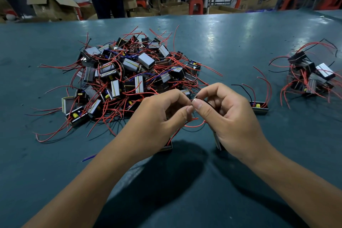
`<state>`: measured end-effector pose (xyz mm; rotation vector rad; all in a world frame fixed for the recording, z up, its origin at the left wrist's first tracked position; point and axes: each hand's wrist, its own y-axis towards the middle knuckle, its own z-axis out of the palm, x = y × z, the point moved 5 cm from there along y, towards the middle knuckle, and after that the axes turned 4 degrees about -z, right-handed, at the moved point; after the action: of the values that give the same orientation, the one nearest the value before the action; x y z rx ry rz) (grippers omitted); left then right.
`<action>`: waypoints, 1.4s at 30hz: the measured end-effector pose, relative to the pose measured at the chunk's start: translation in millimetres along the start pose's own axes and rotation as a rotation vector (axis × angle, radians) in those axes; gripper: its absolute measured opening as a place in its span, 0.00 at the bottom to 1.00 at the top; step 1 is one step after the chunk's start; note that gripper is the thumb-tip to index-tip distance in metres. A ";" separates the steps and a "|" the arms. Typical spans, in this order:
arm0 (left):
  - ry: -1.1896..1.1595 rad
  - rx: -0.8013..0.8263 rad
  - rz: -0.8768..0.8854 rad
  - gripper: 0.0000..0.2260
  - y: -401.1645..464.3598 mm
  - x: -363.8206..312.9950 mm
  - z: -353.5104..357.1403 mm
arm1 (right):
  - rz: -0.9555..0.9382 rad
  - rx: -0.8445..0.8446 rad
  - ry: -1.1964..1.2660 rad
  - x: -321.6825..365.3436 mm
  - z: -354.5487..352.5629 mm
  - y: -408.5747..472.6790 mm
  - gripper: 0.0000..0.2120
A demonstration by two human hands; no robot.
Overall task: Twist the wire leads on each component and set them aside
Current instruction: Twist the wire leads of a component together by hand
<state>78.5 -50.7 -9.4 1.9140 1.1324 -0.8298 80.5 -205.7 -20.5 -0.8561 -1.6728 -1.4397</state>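
Pinching wire leads between thumb and forefinger, the left hand and right hand meet at centre frame above the teal desk. Two components sit partly hidden beneath the hands. A large component pile lies upper left; a smaller pile lies far right.

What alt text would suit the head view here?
Two bare hands, left hand and right hand, pinch thin wire leads together above a teal table. A big pile of components with red wires lies behind them; a smaller pile sits far right.
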 end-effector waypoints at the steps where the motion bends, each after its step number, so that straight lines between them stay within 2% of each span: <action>1: 0.004 -0.005 0.004 0.05 0.1 -0.3 0.4 | 0.002 0.002 0.004 -0.5 0.3 0.1 0.02; 12: -0.041 -0.060 -0.009 0.05 -0.9 -1.1 2.5 | 0.026 -0.020 0.057 -2.7 1.0 0.8 0.06; 22: -0.040 -0.073 -0.037 0.05 -1.1 0.6 -0.1 | -0.017 -0.006 -0.034 5.4 2.1 2.1 0.08; 26: -0.031 -0.068 -0.034 0.04 -1.1 0.2 0.2 | 0.027 -0.033 -0.010 3.6 1.8 1.0 0.06; 42: -0.007 -0.088 0.006 0.05 -1.5 -2.6 2.3 | -0.026 -0.056 0.065 4.9 2.3 -0.1 0.04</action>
<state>75.7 -53.3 -8.9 1.8400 1.1403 -0.7704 77.7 -203.3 -16.5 -0.8118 -1.6070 -1.5223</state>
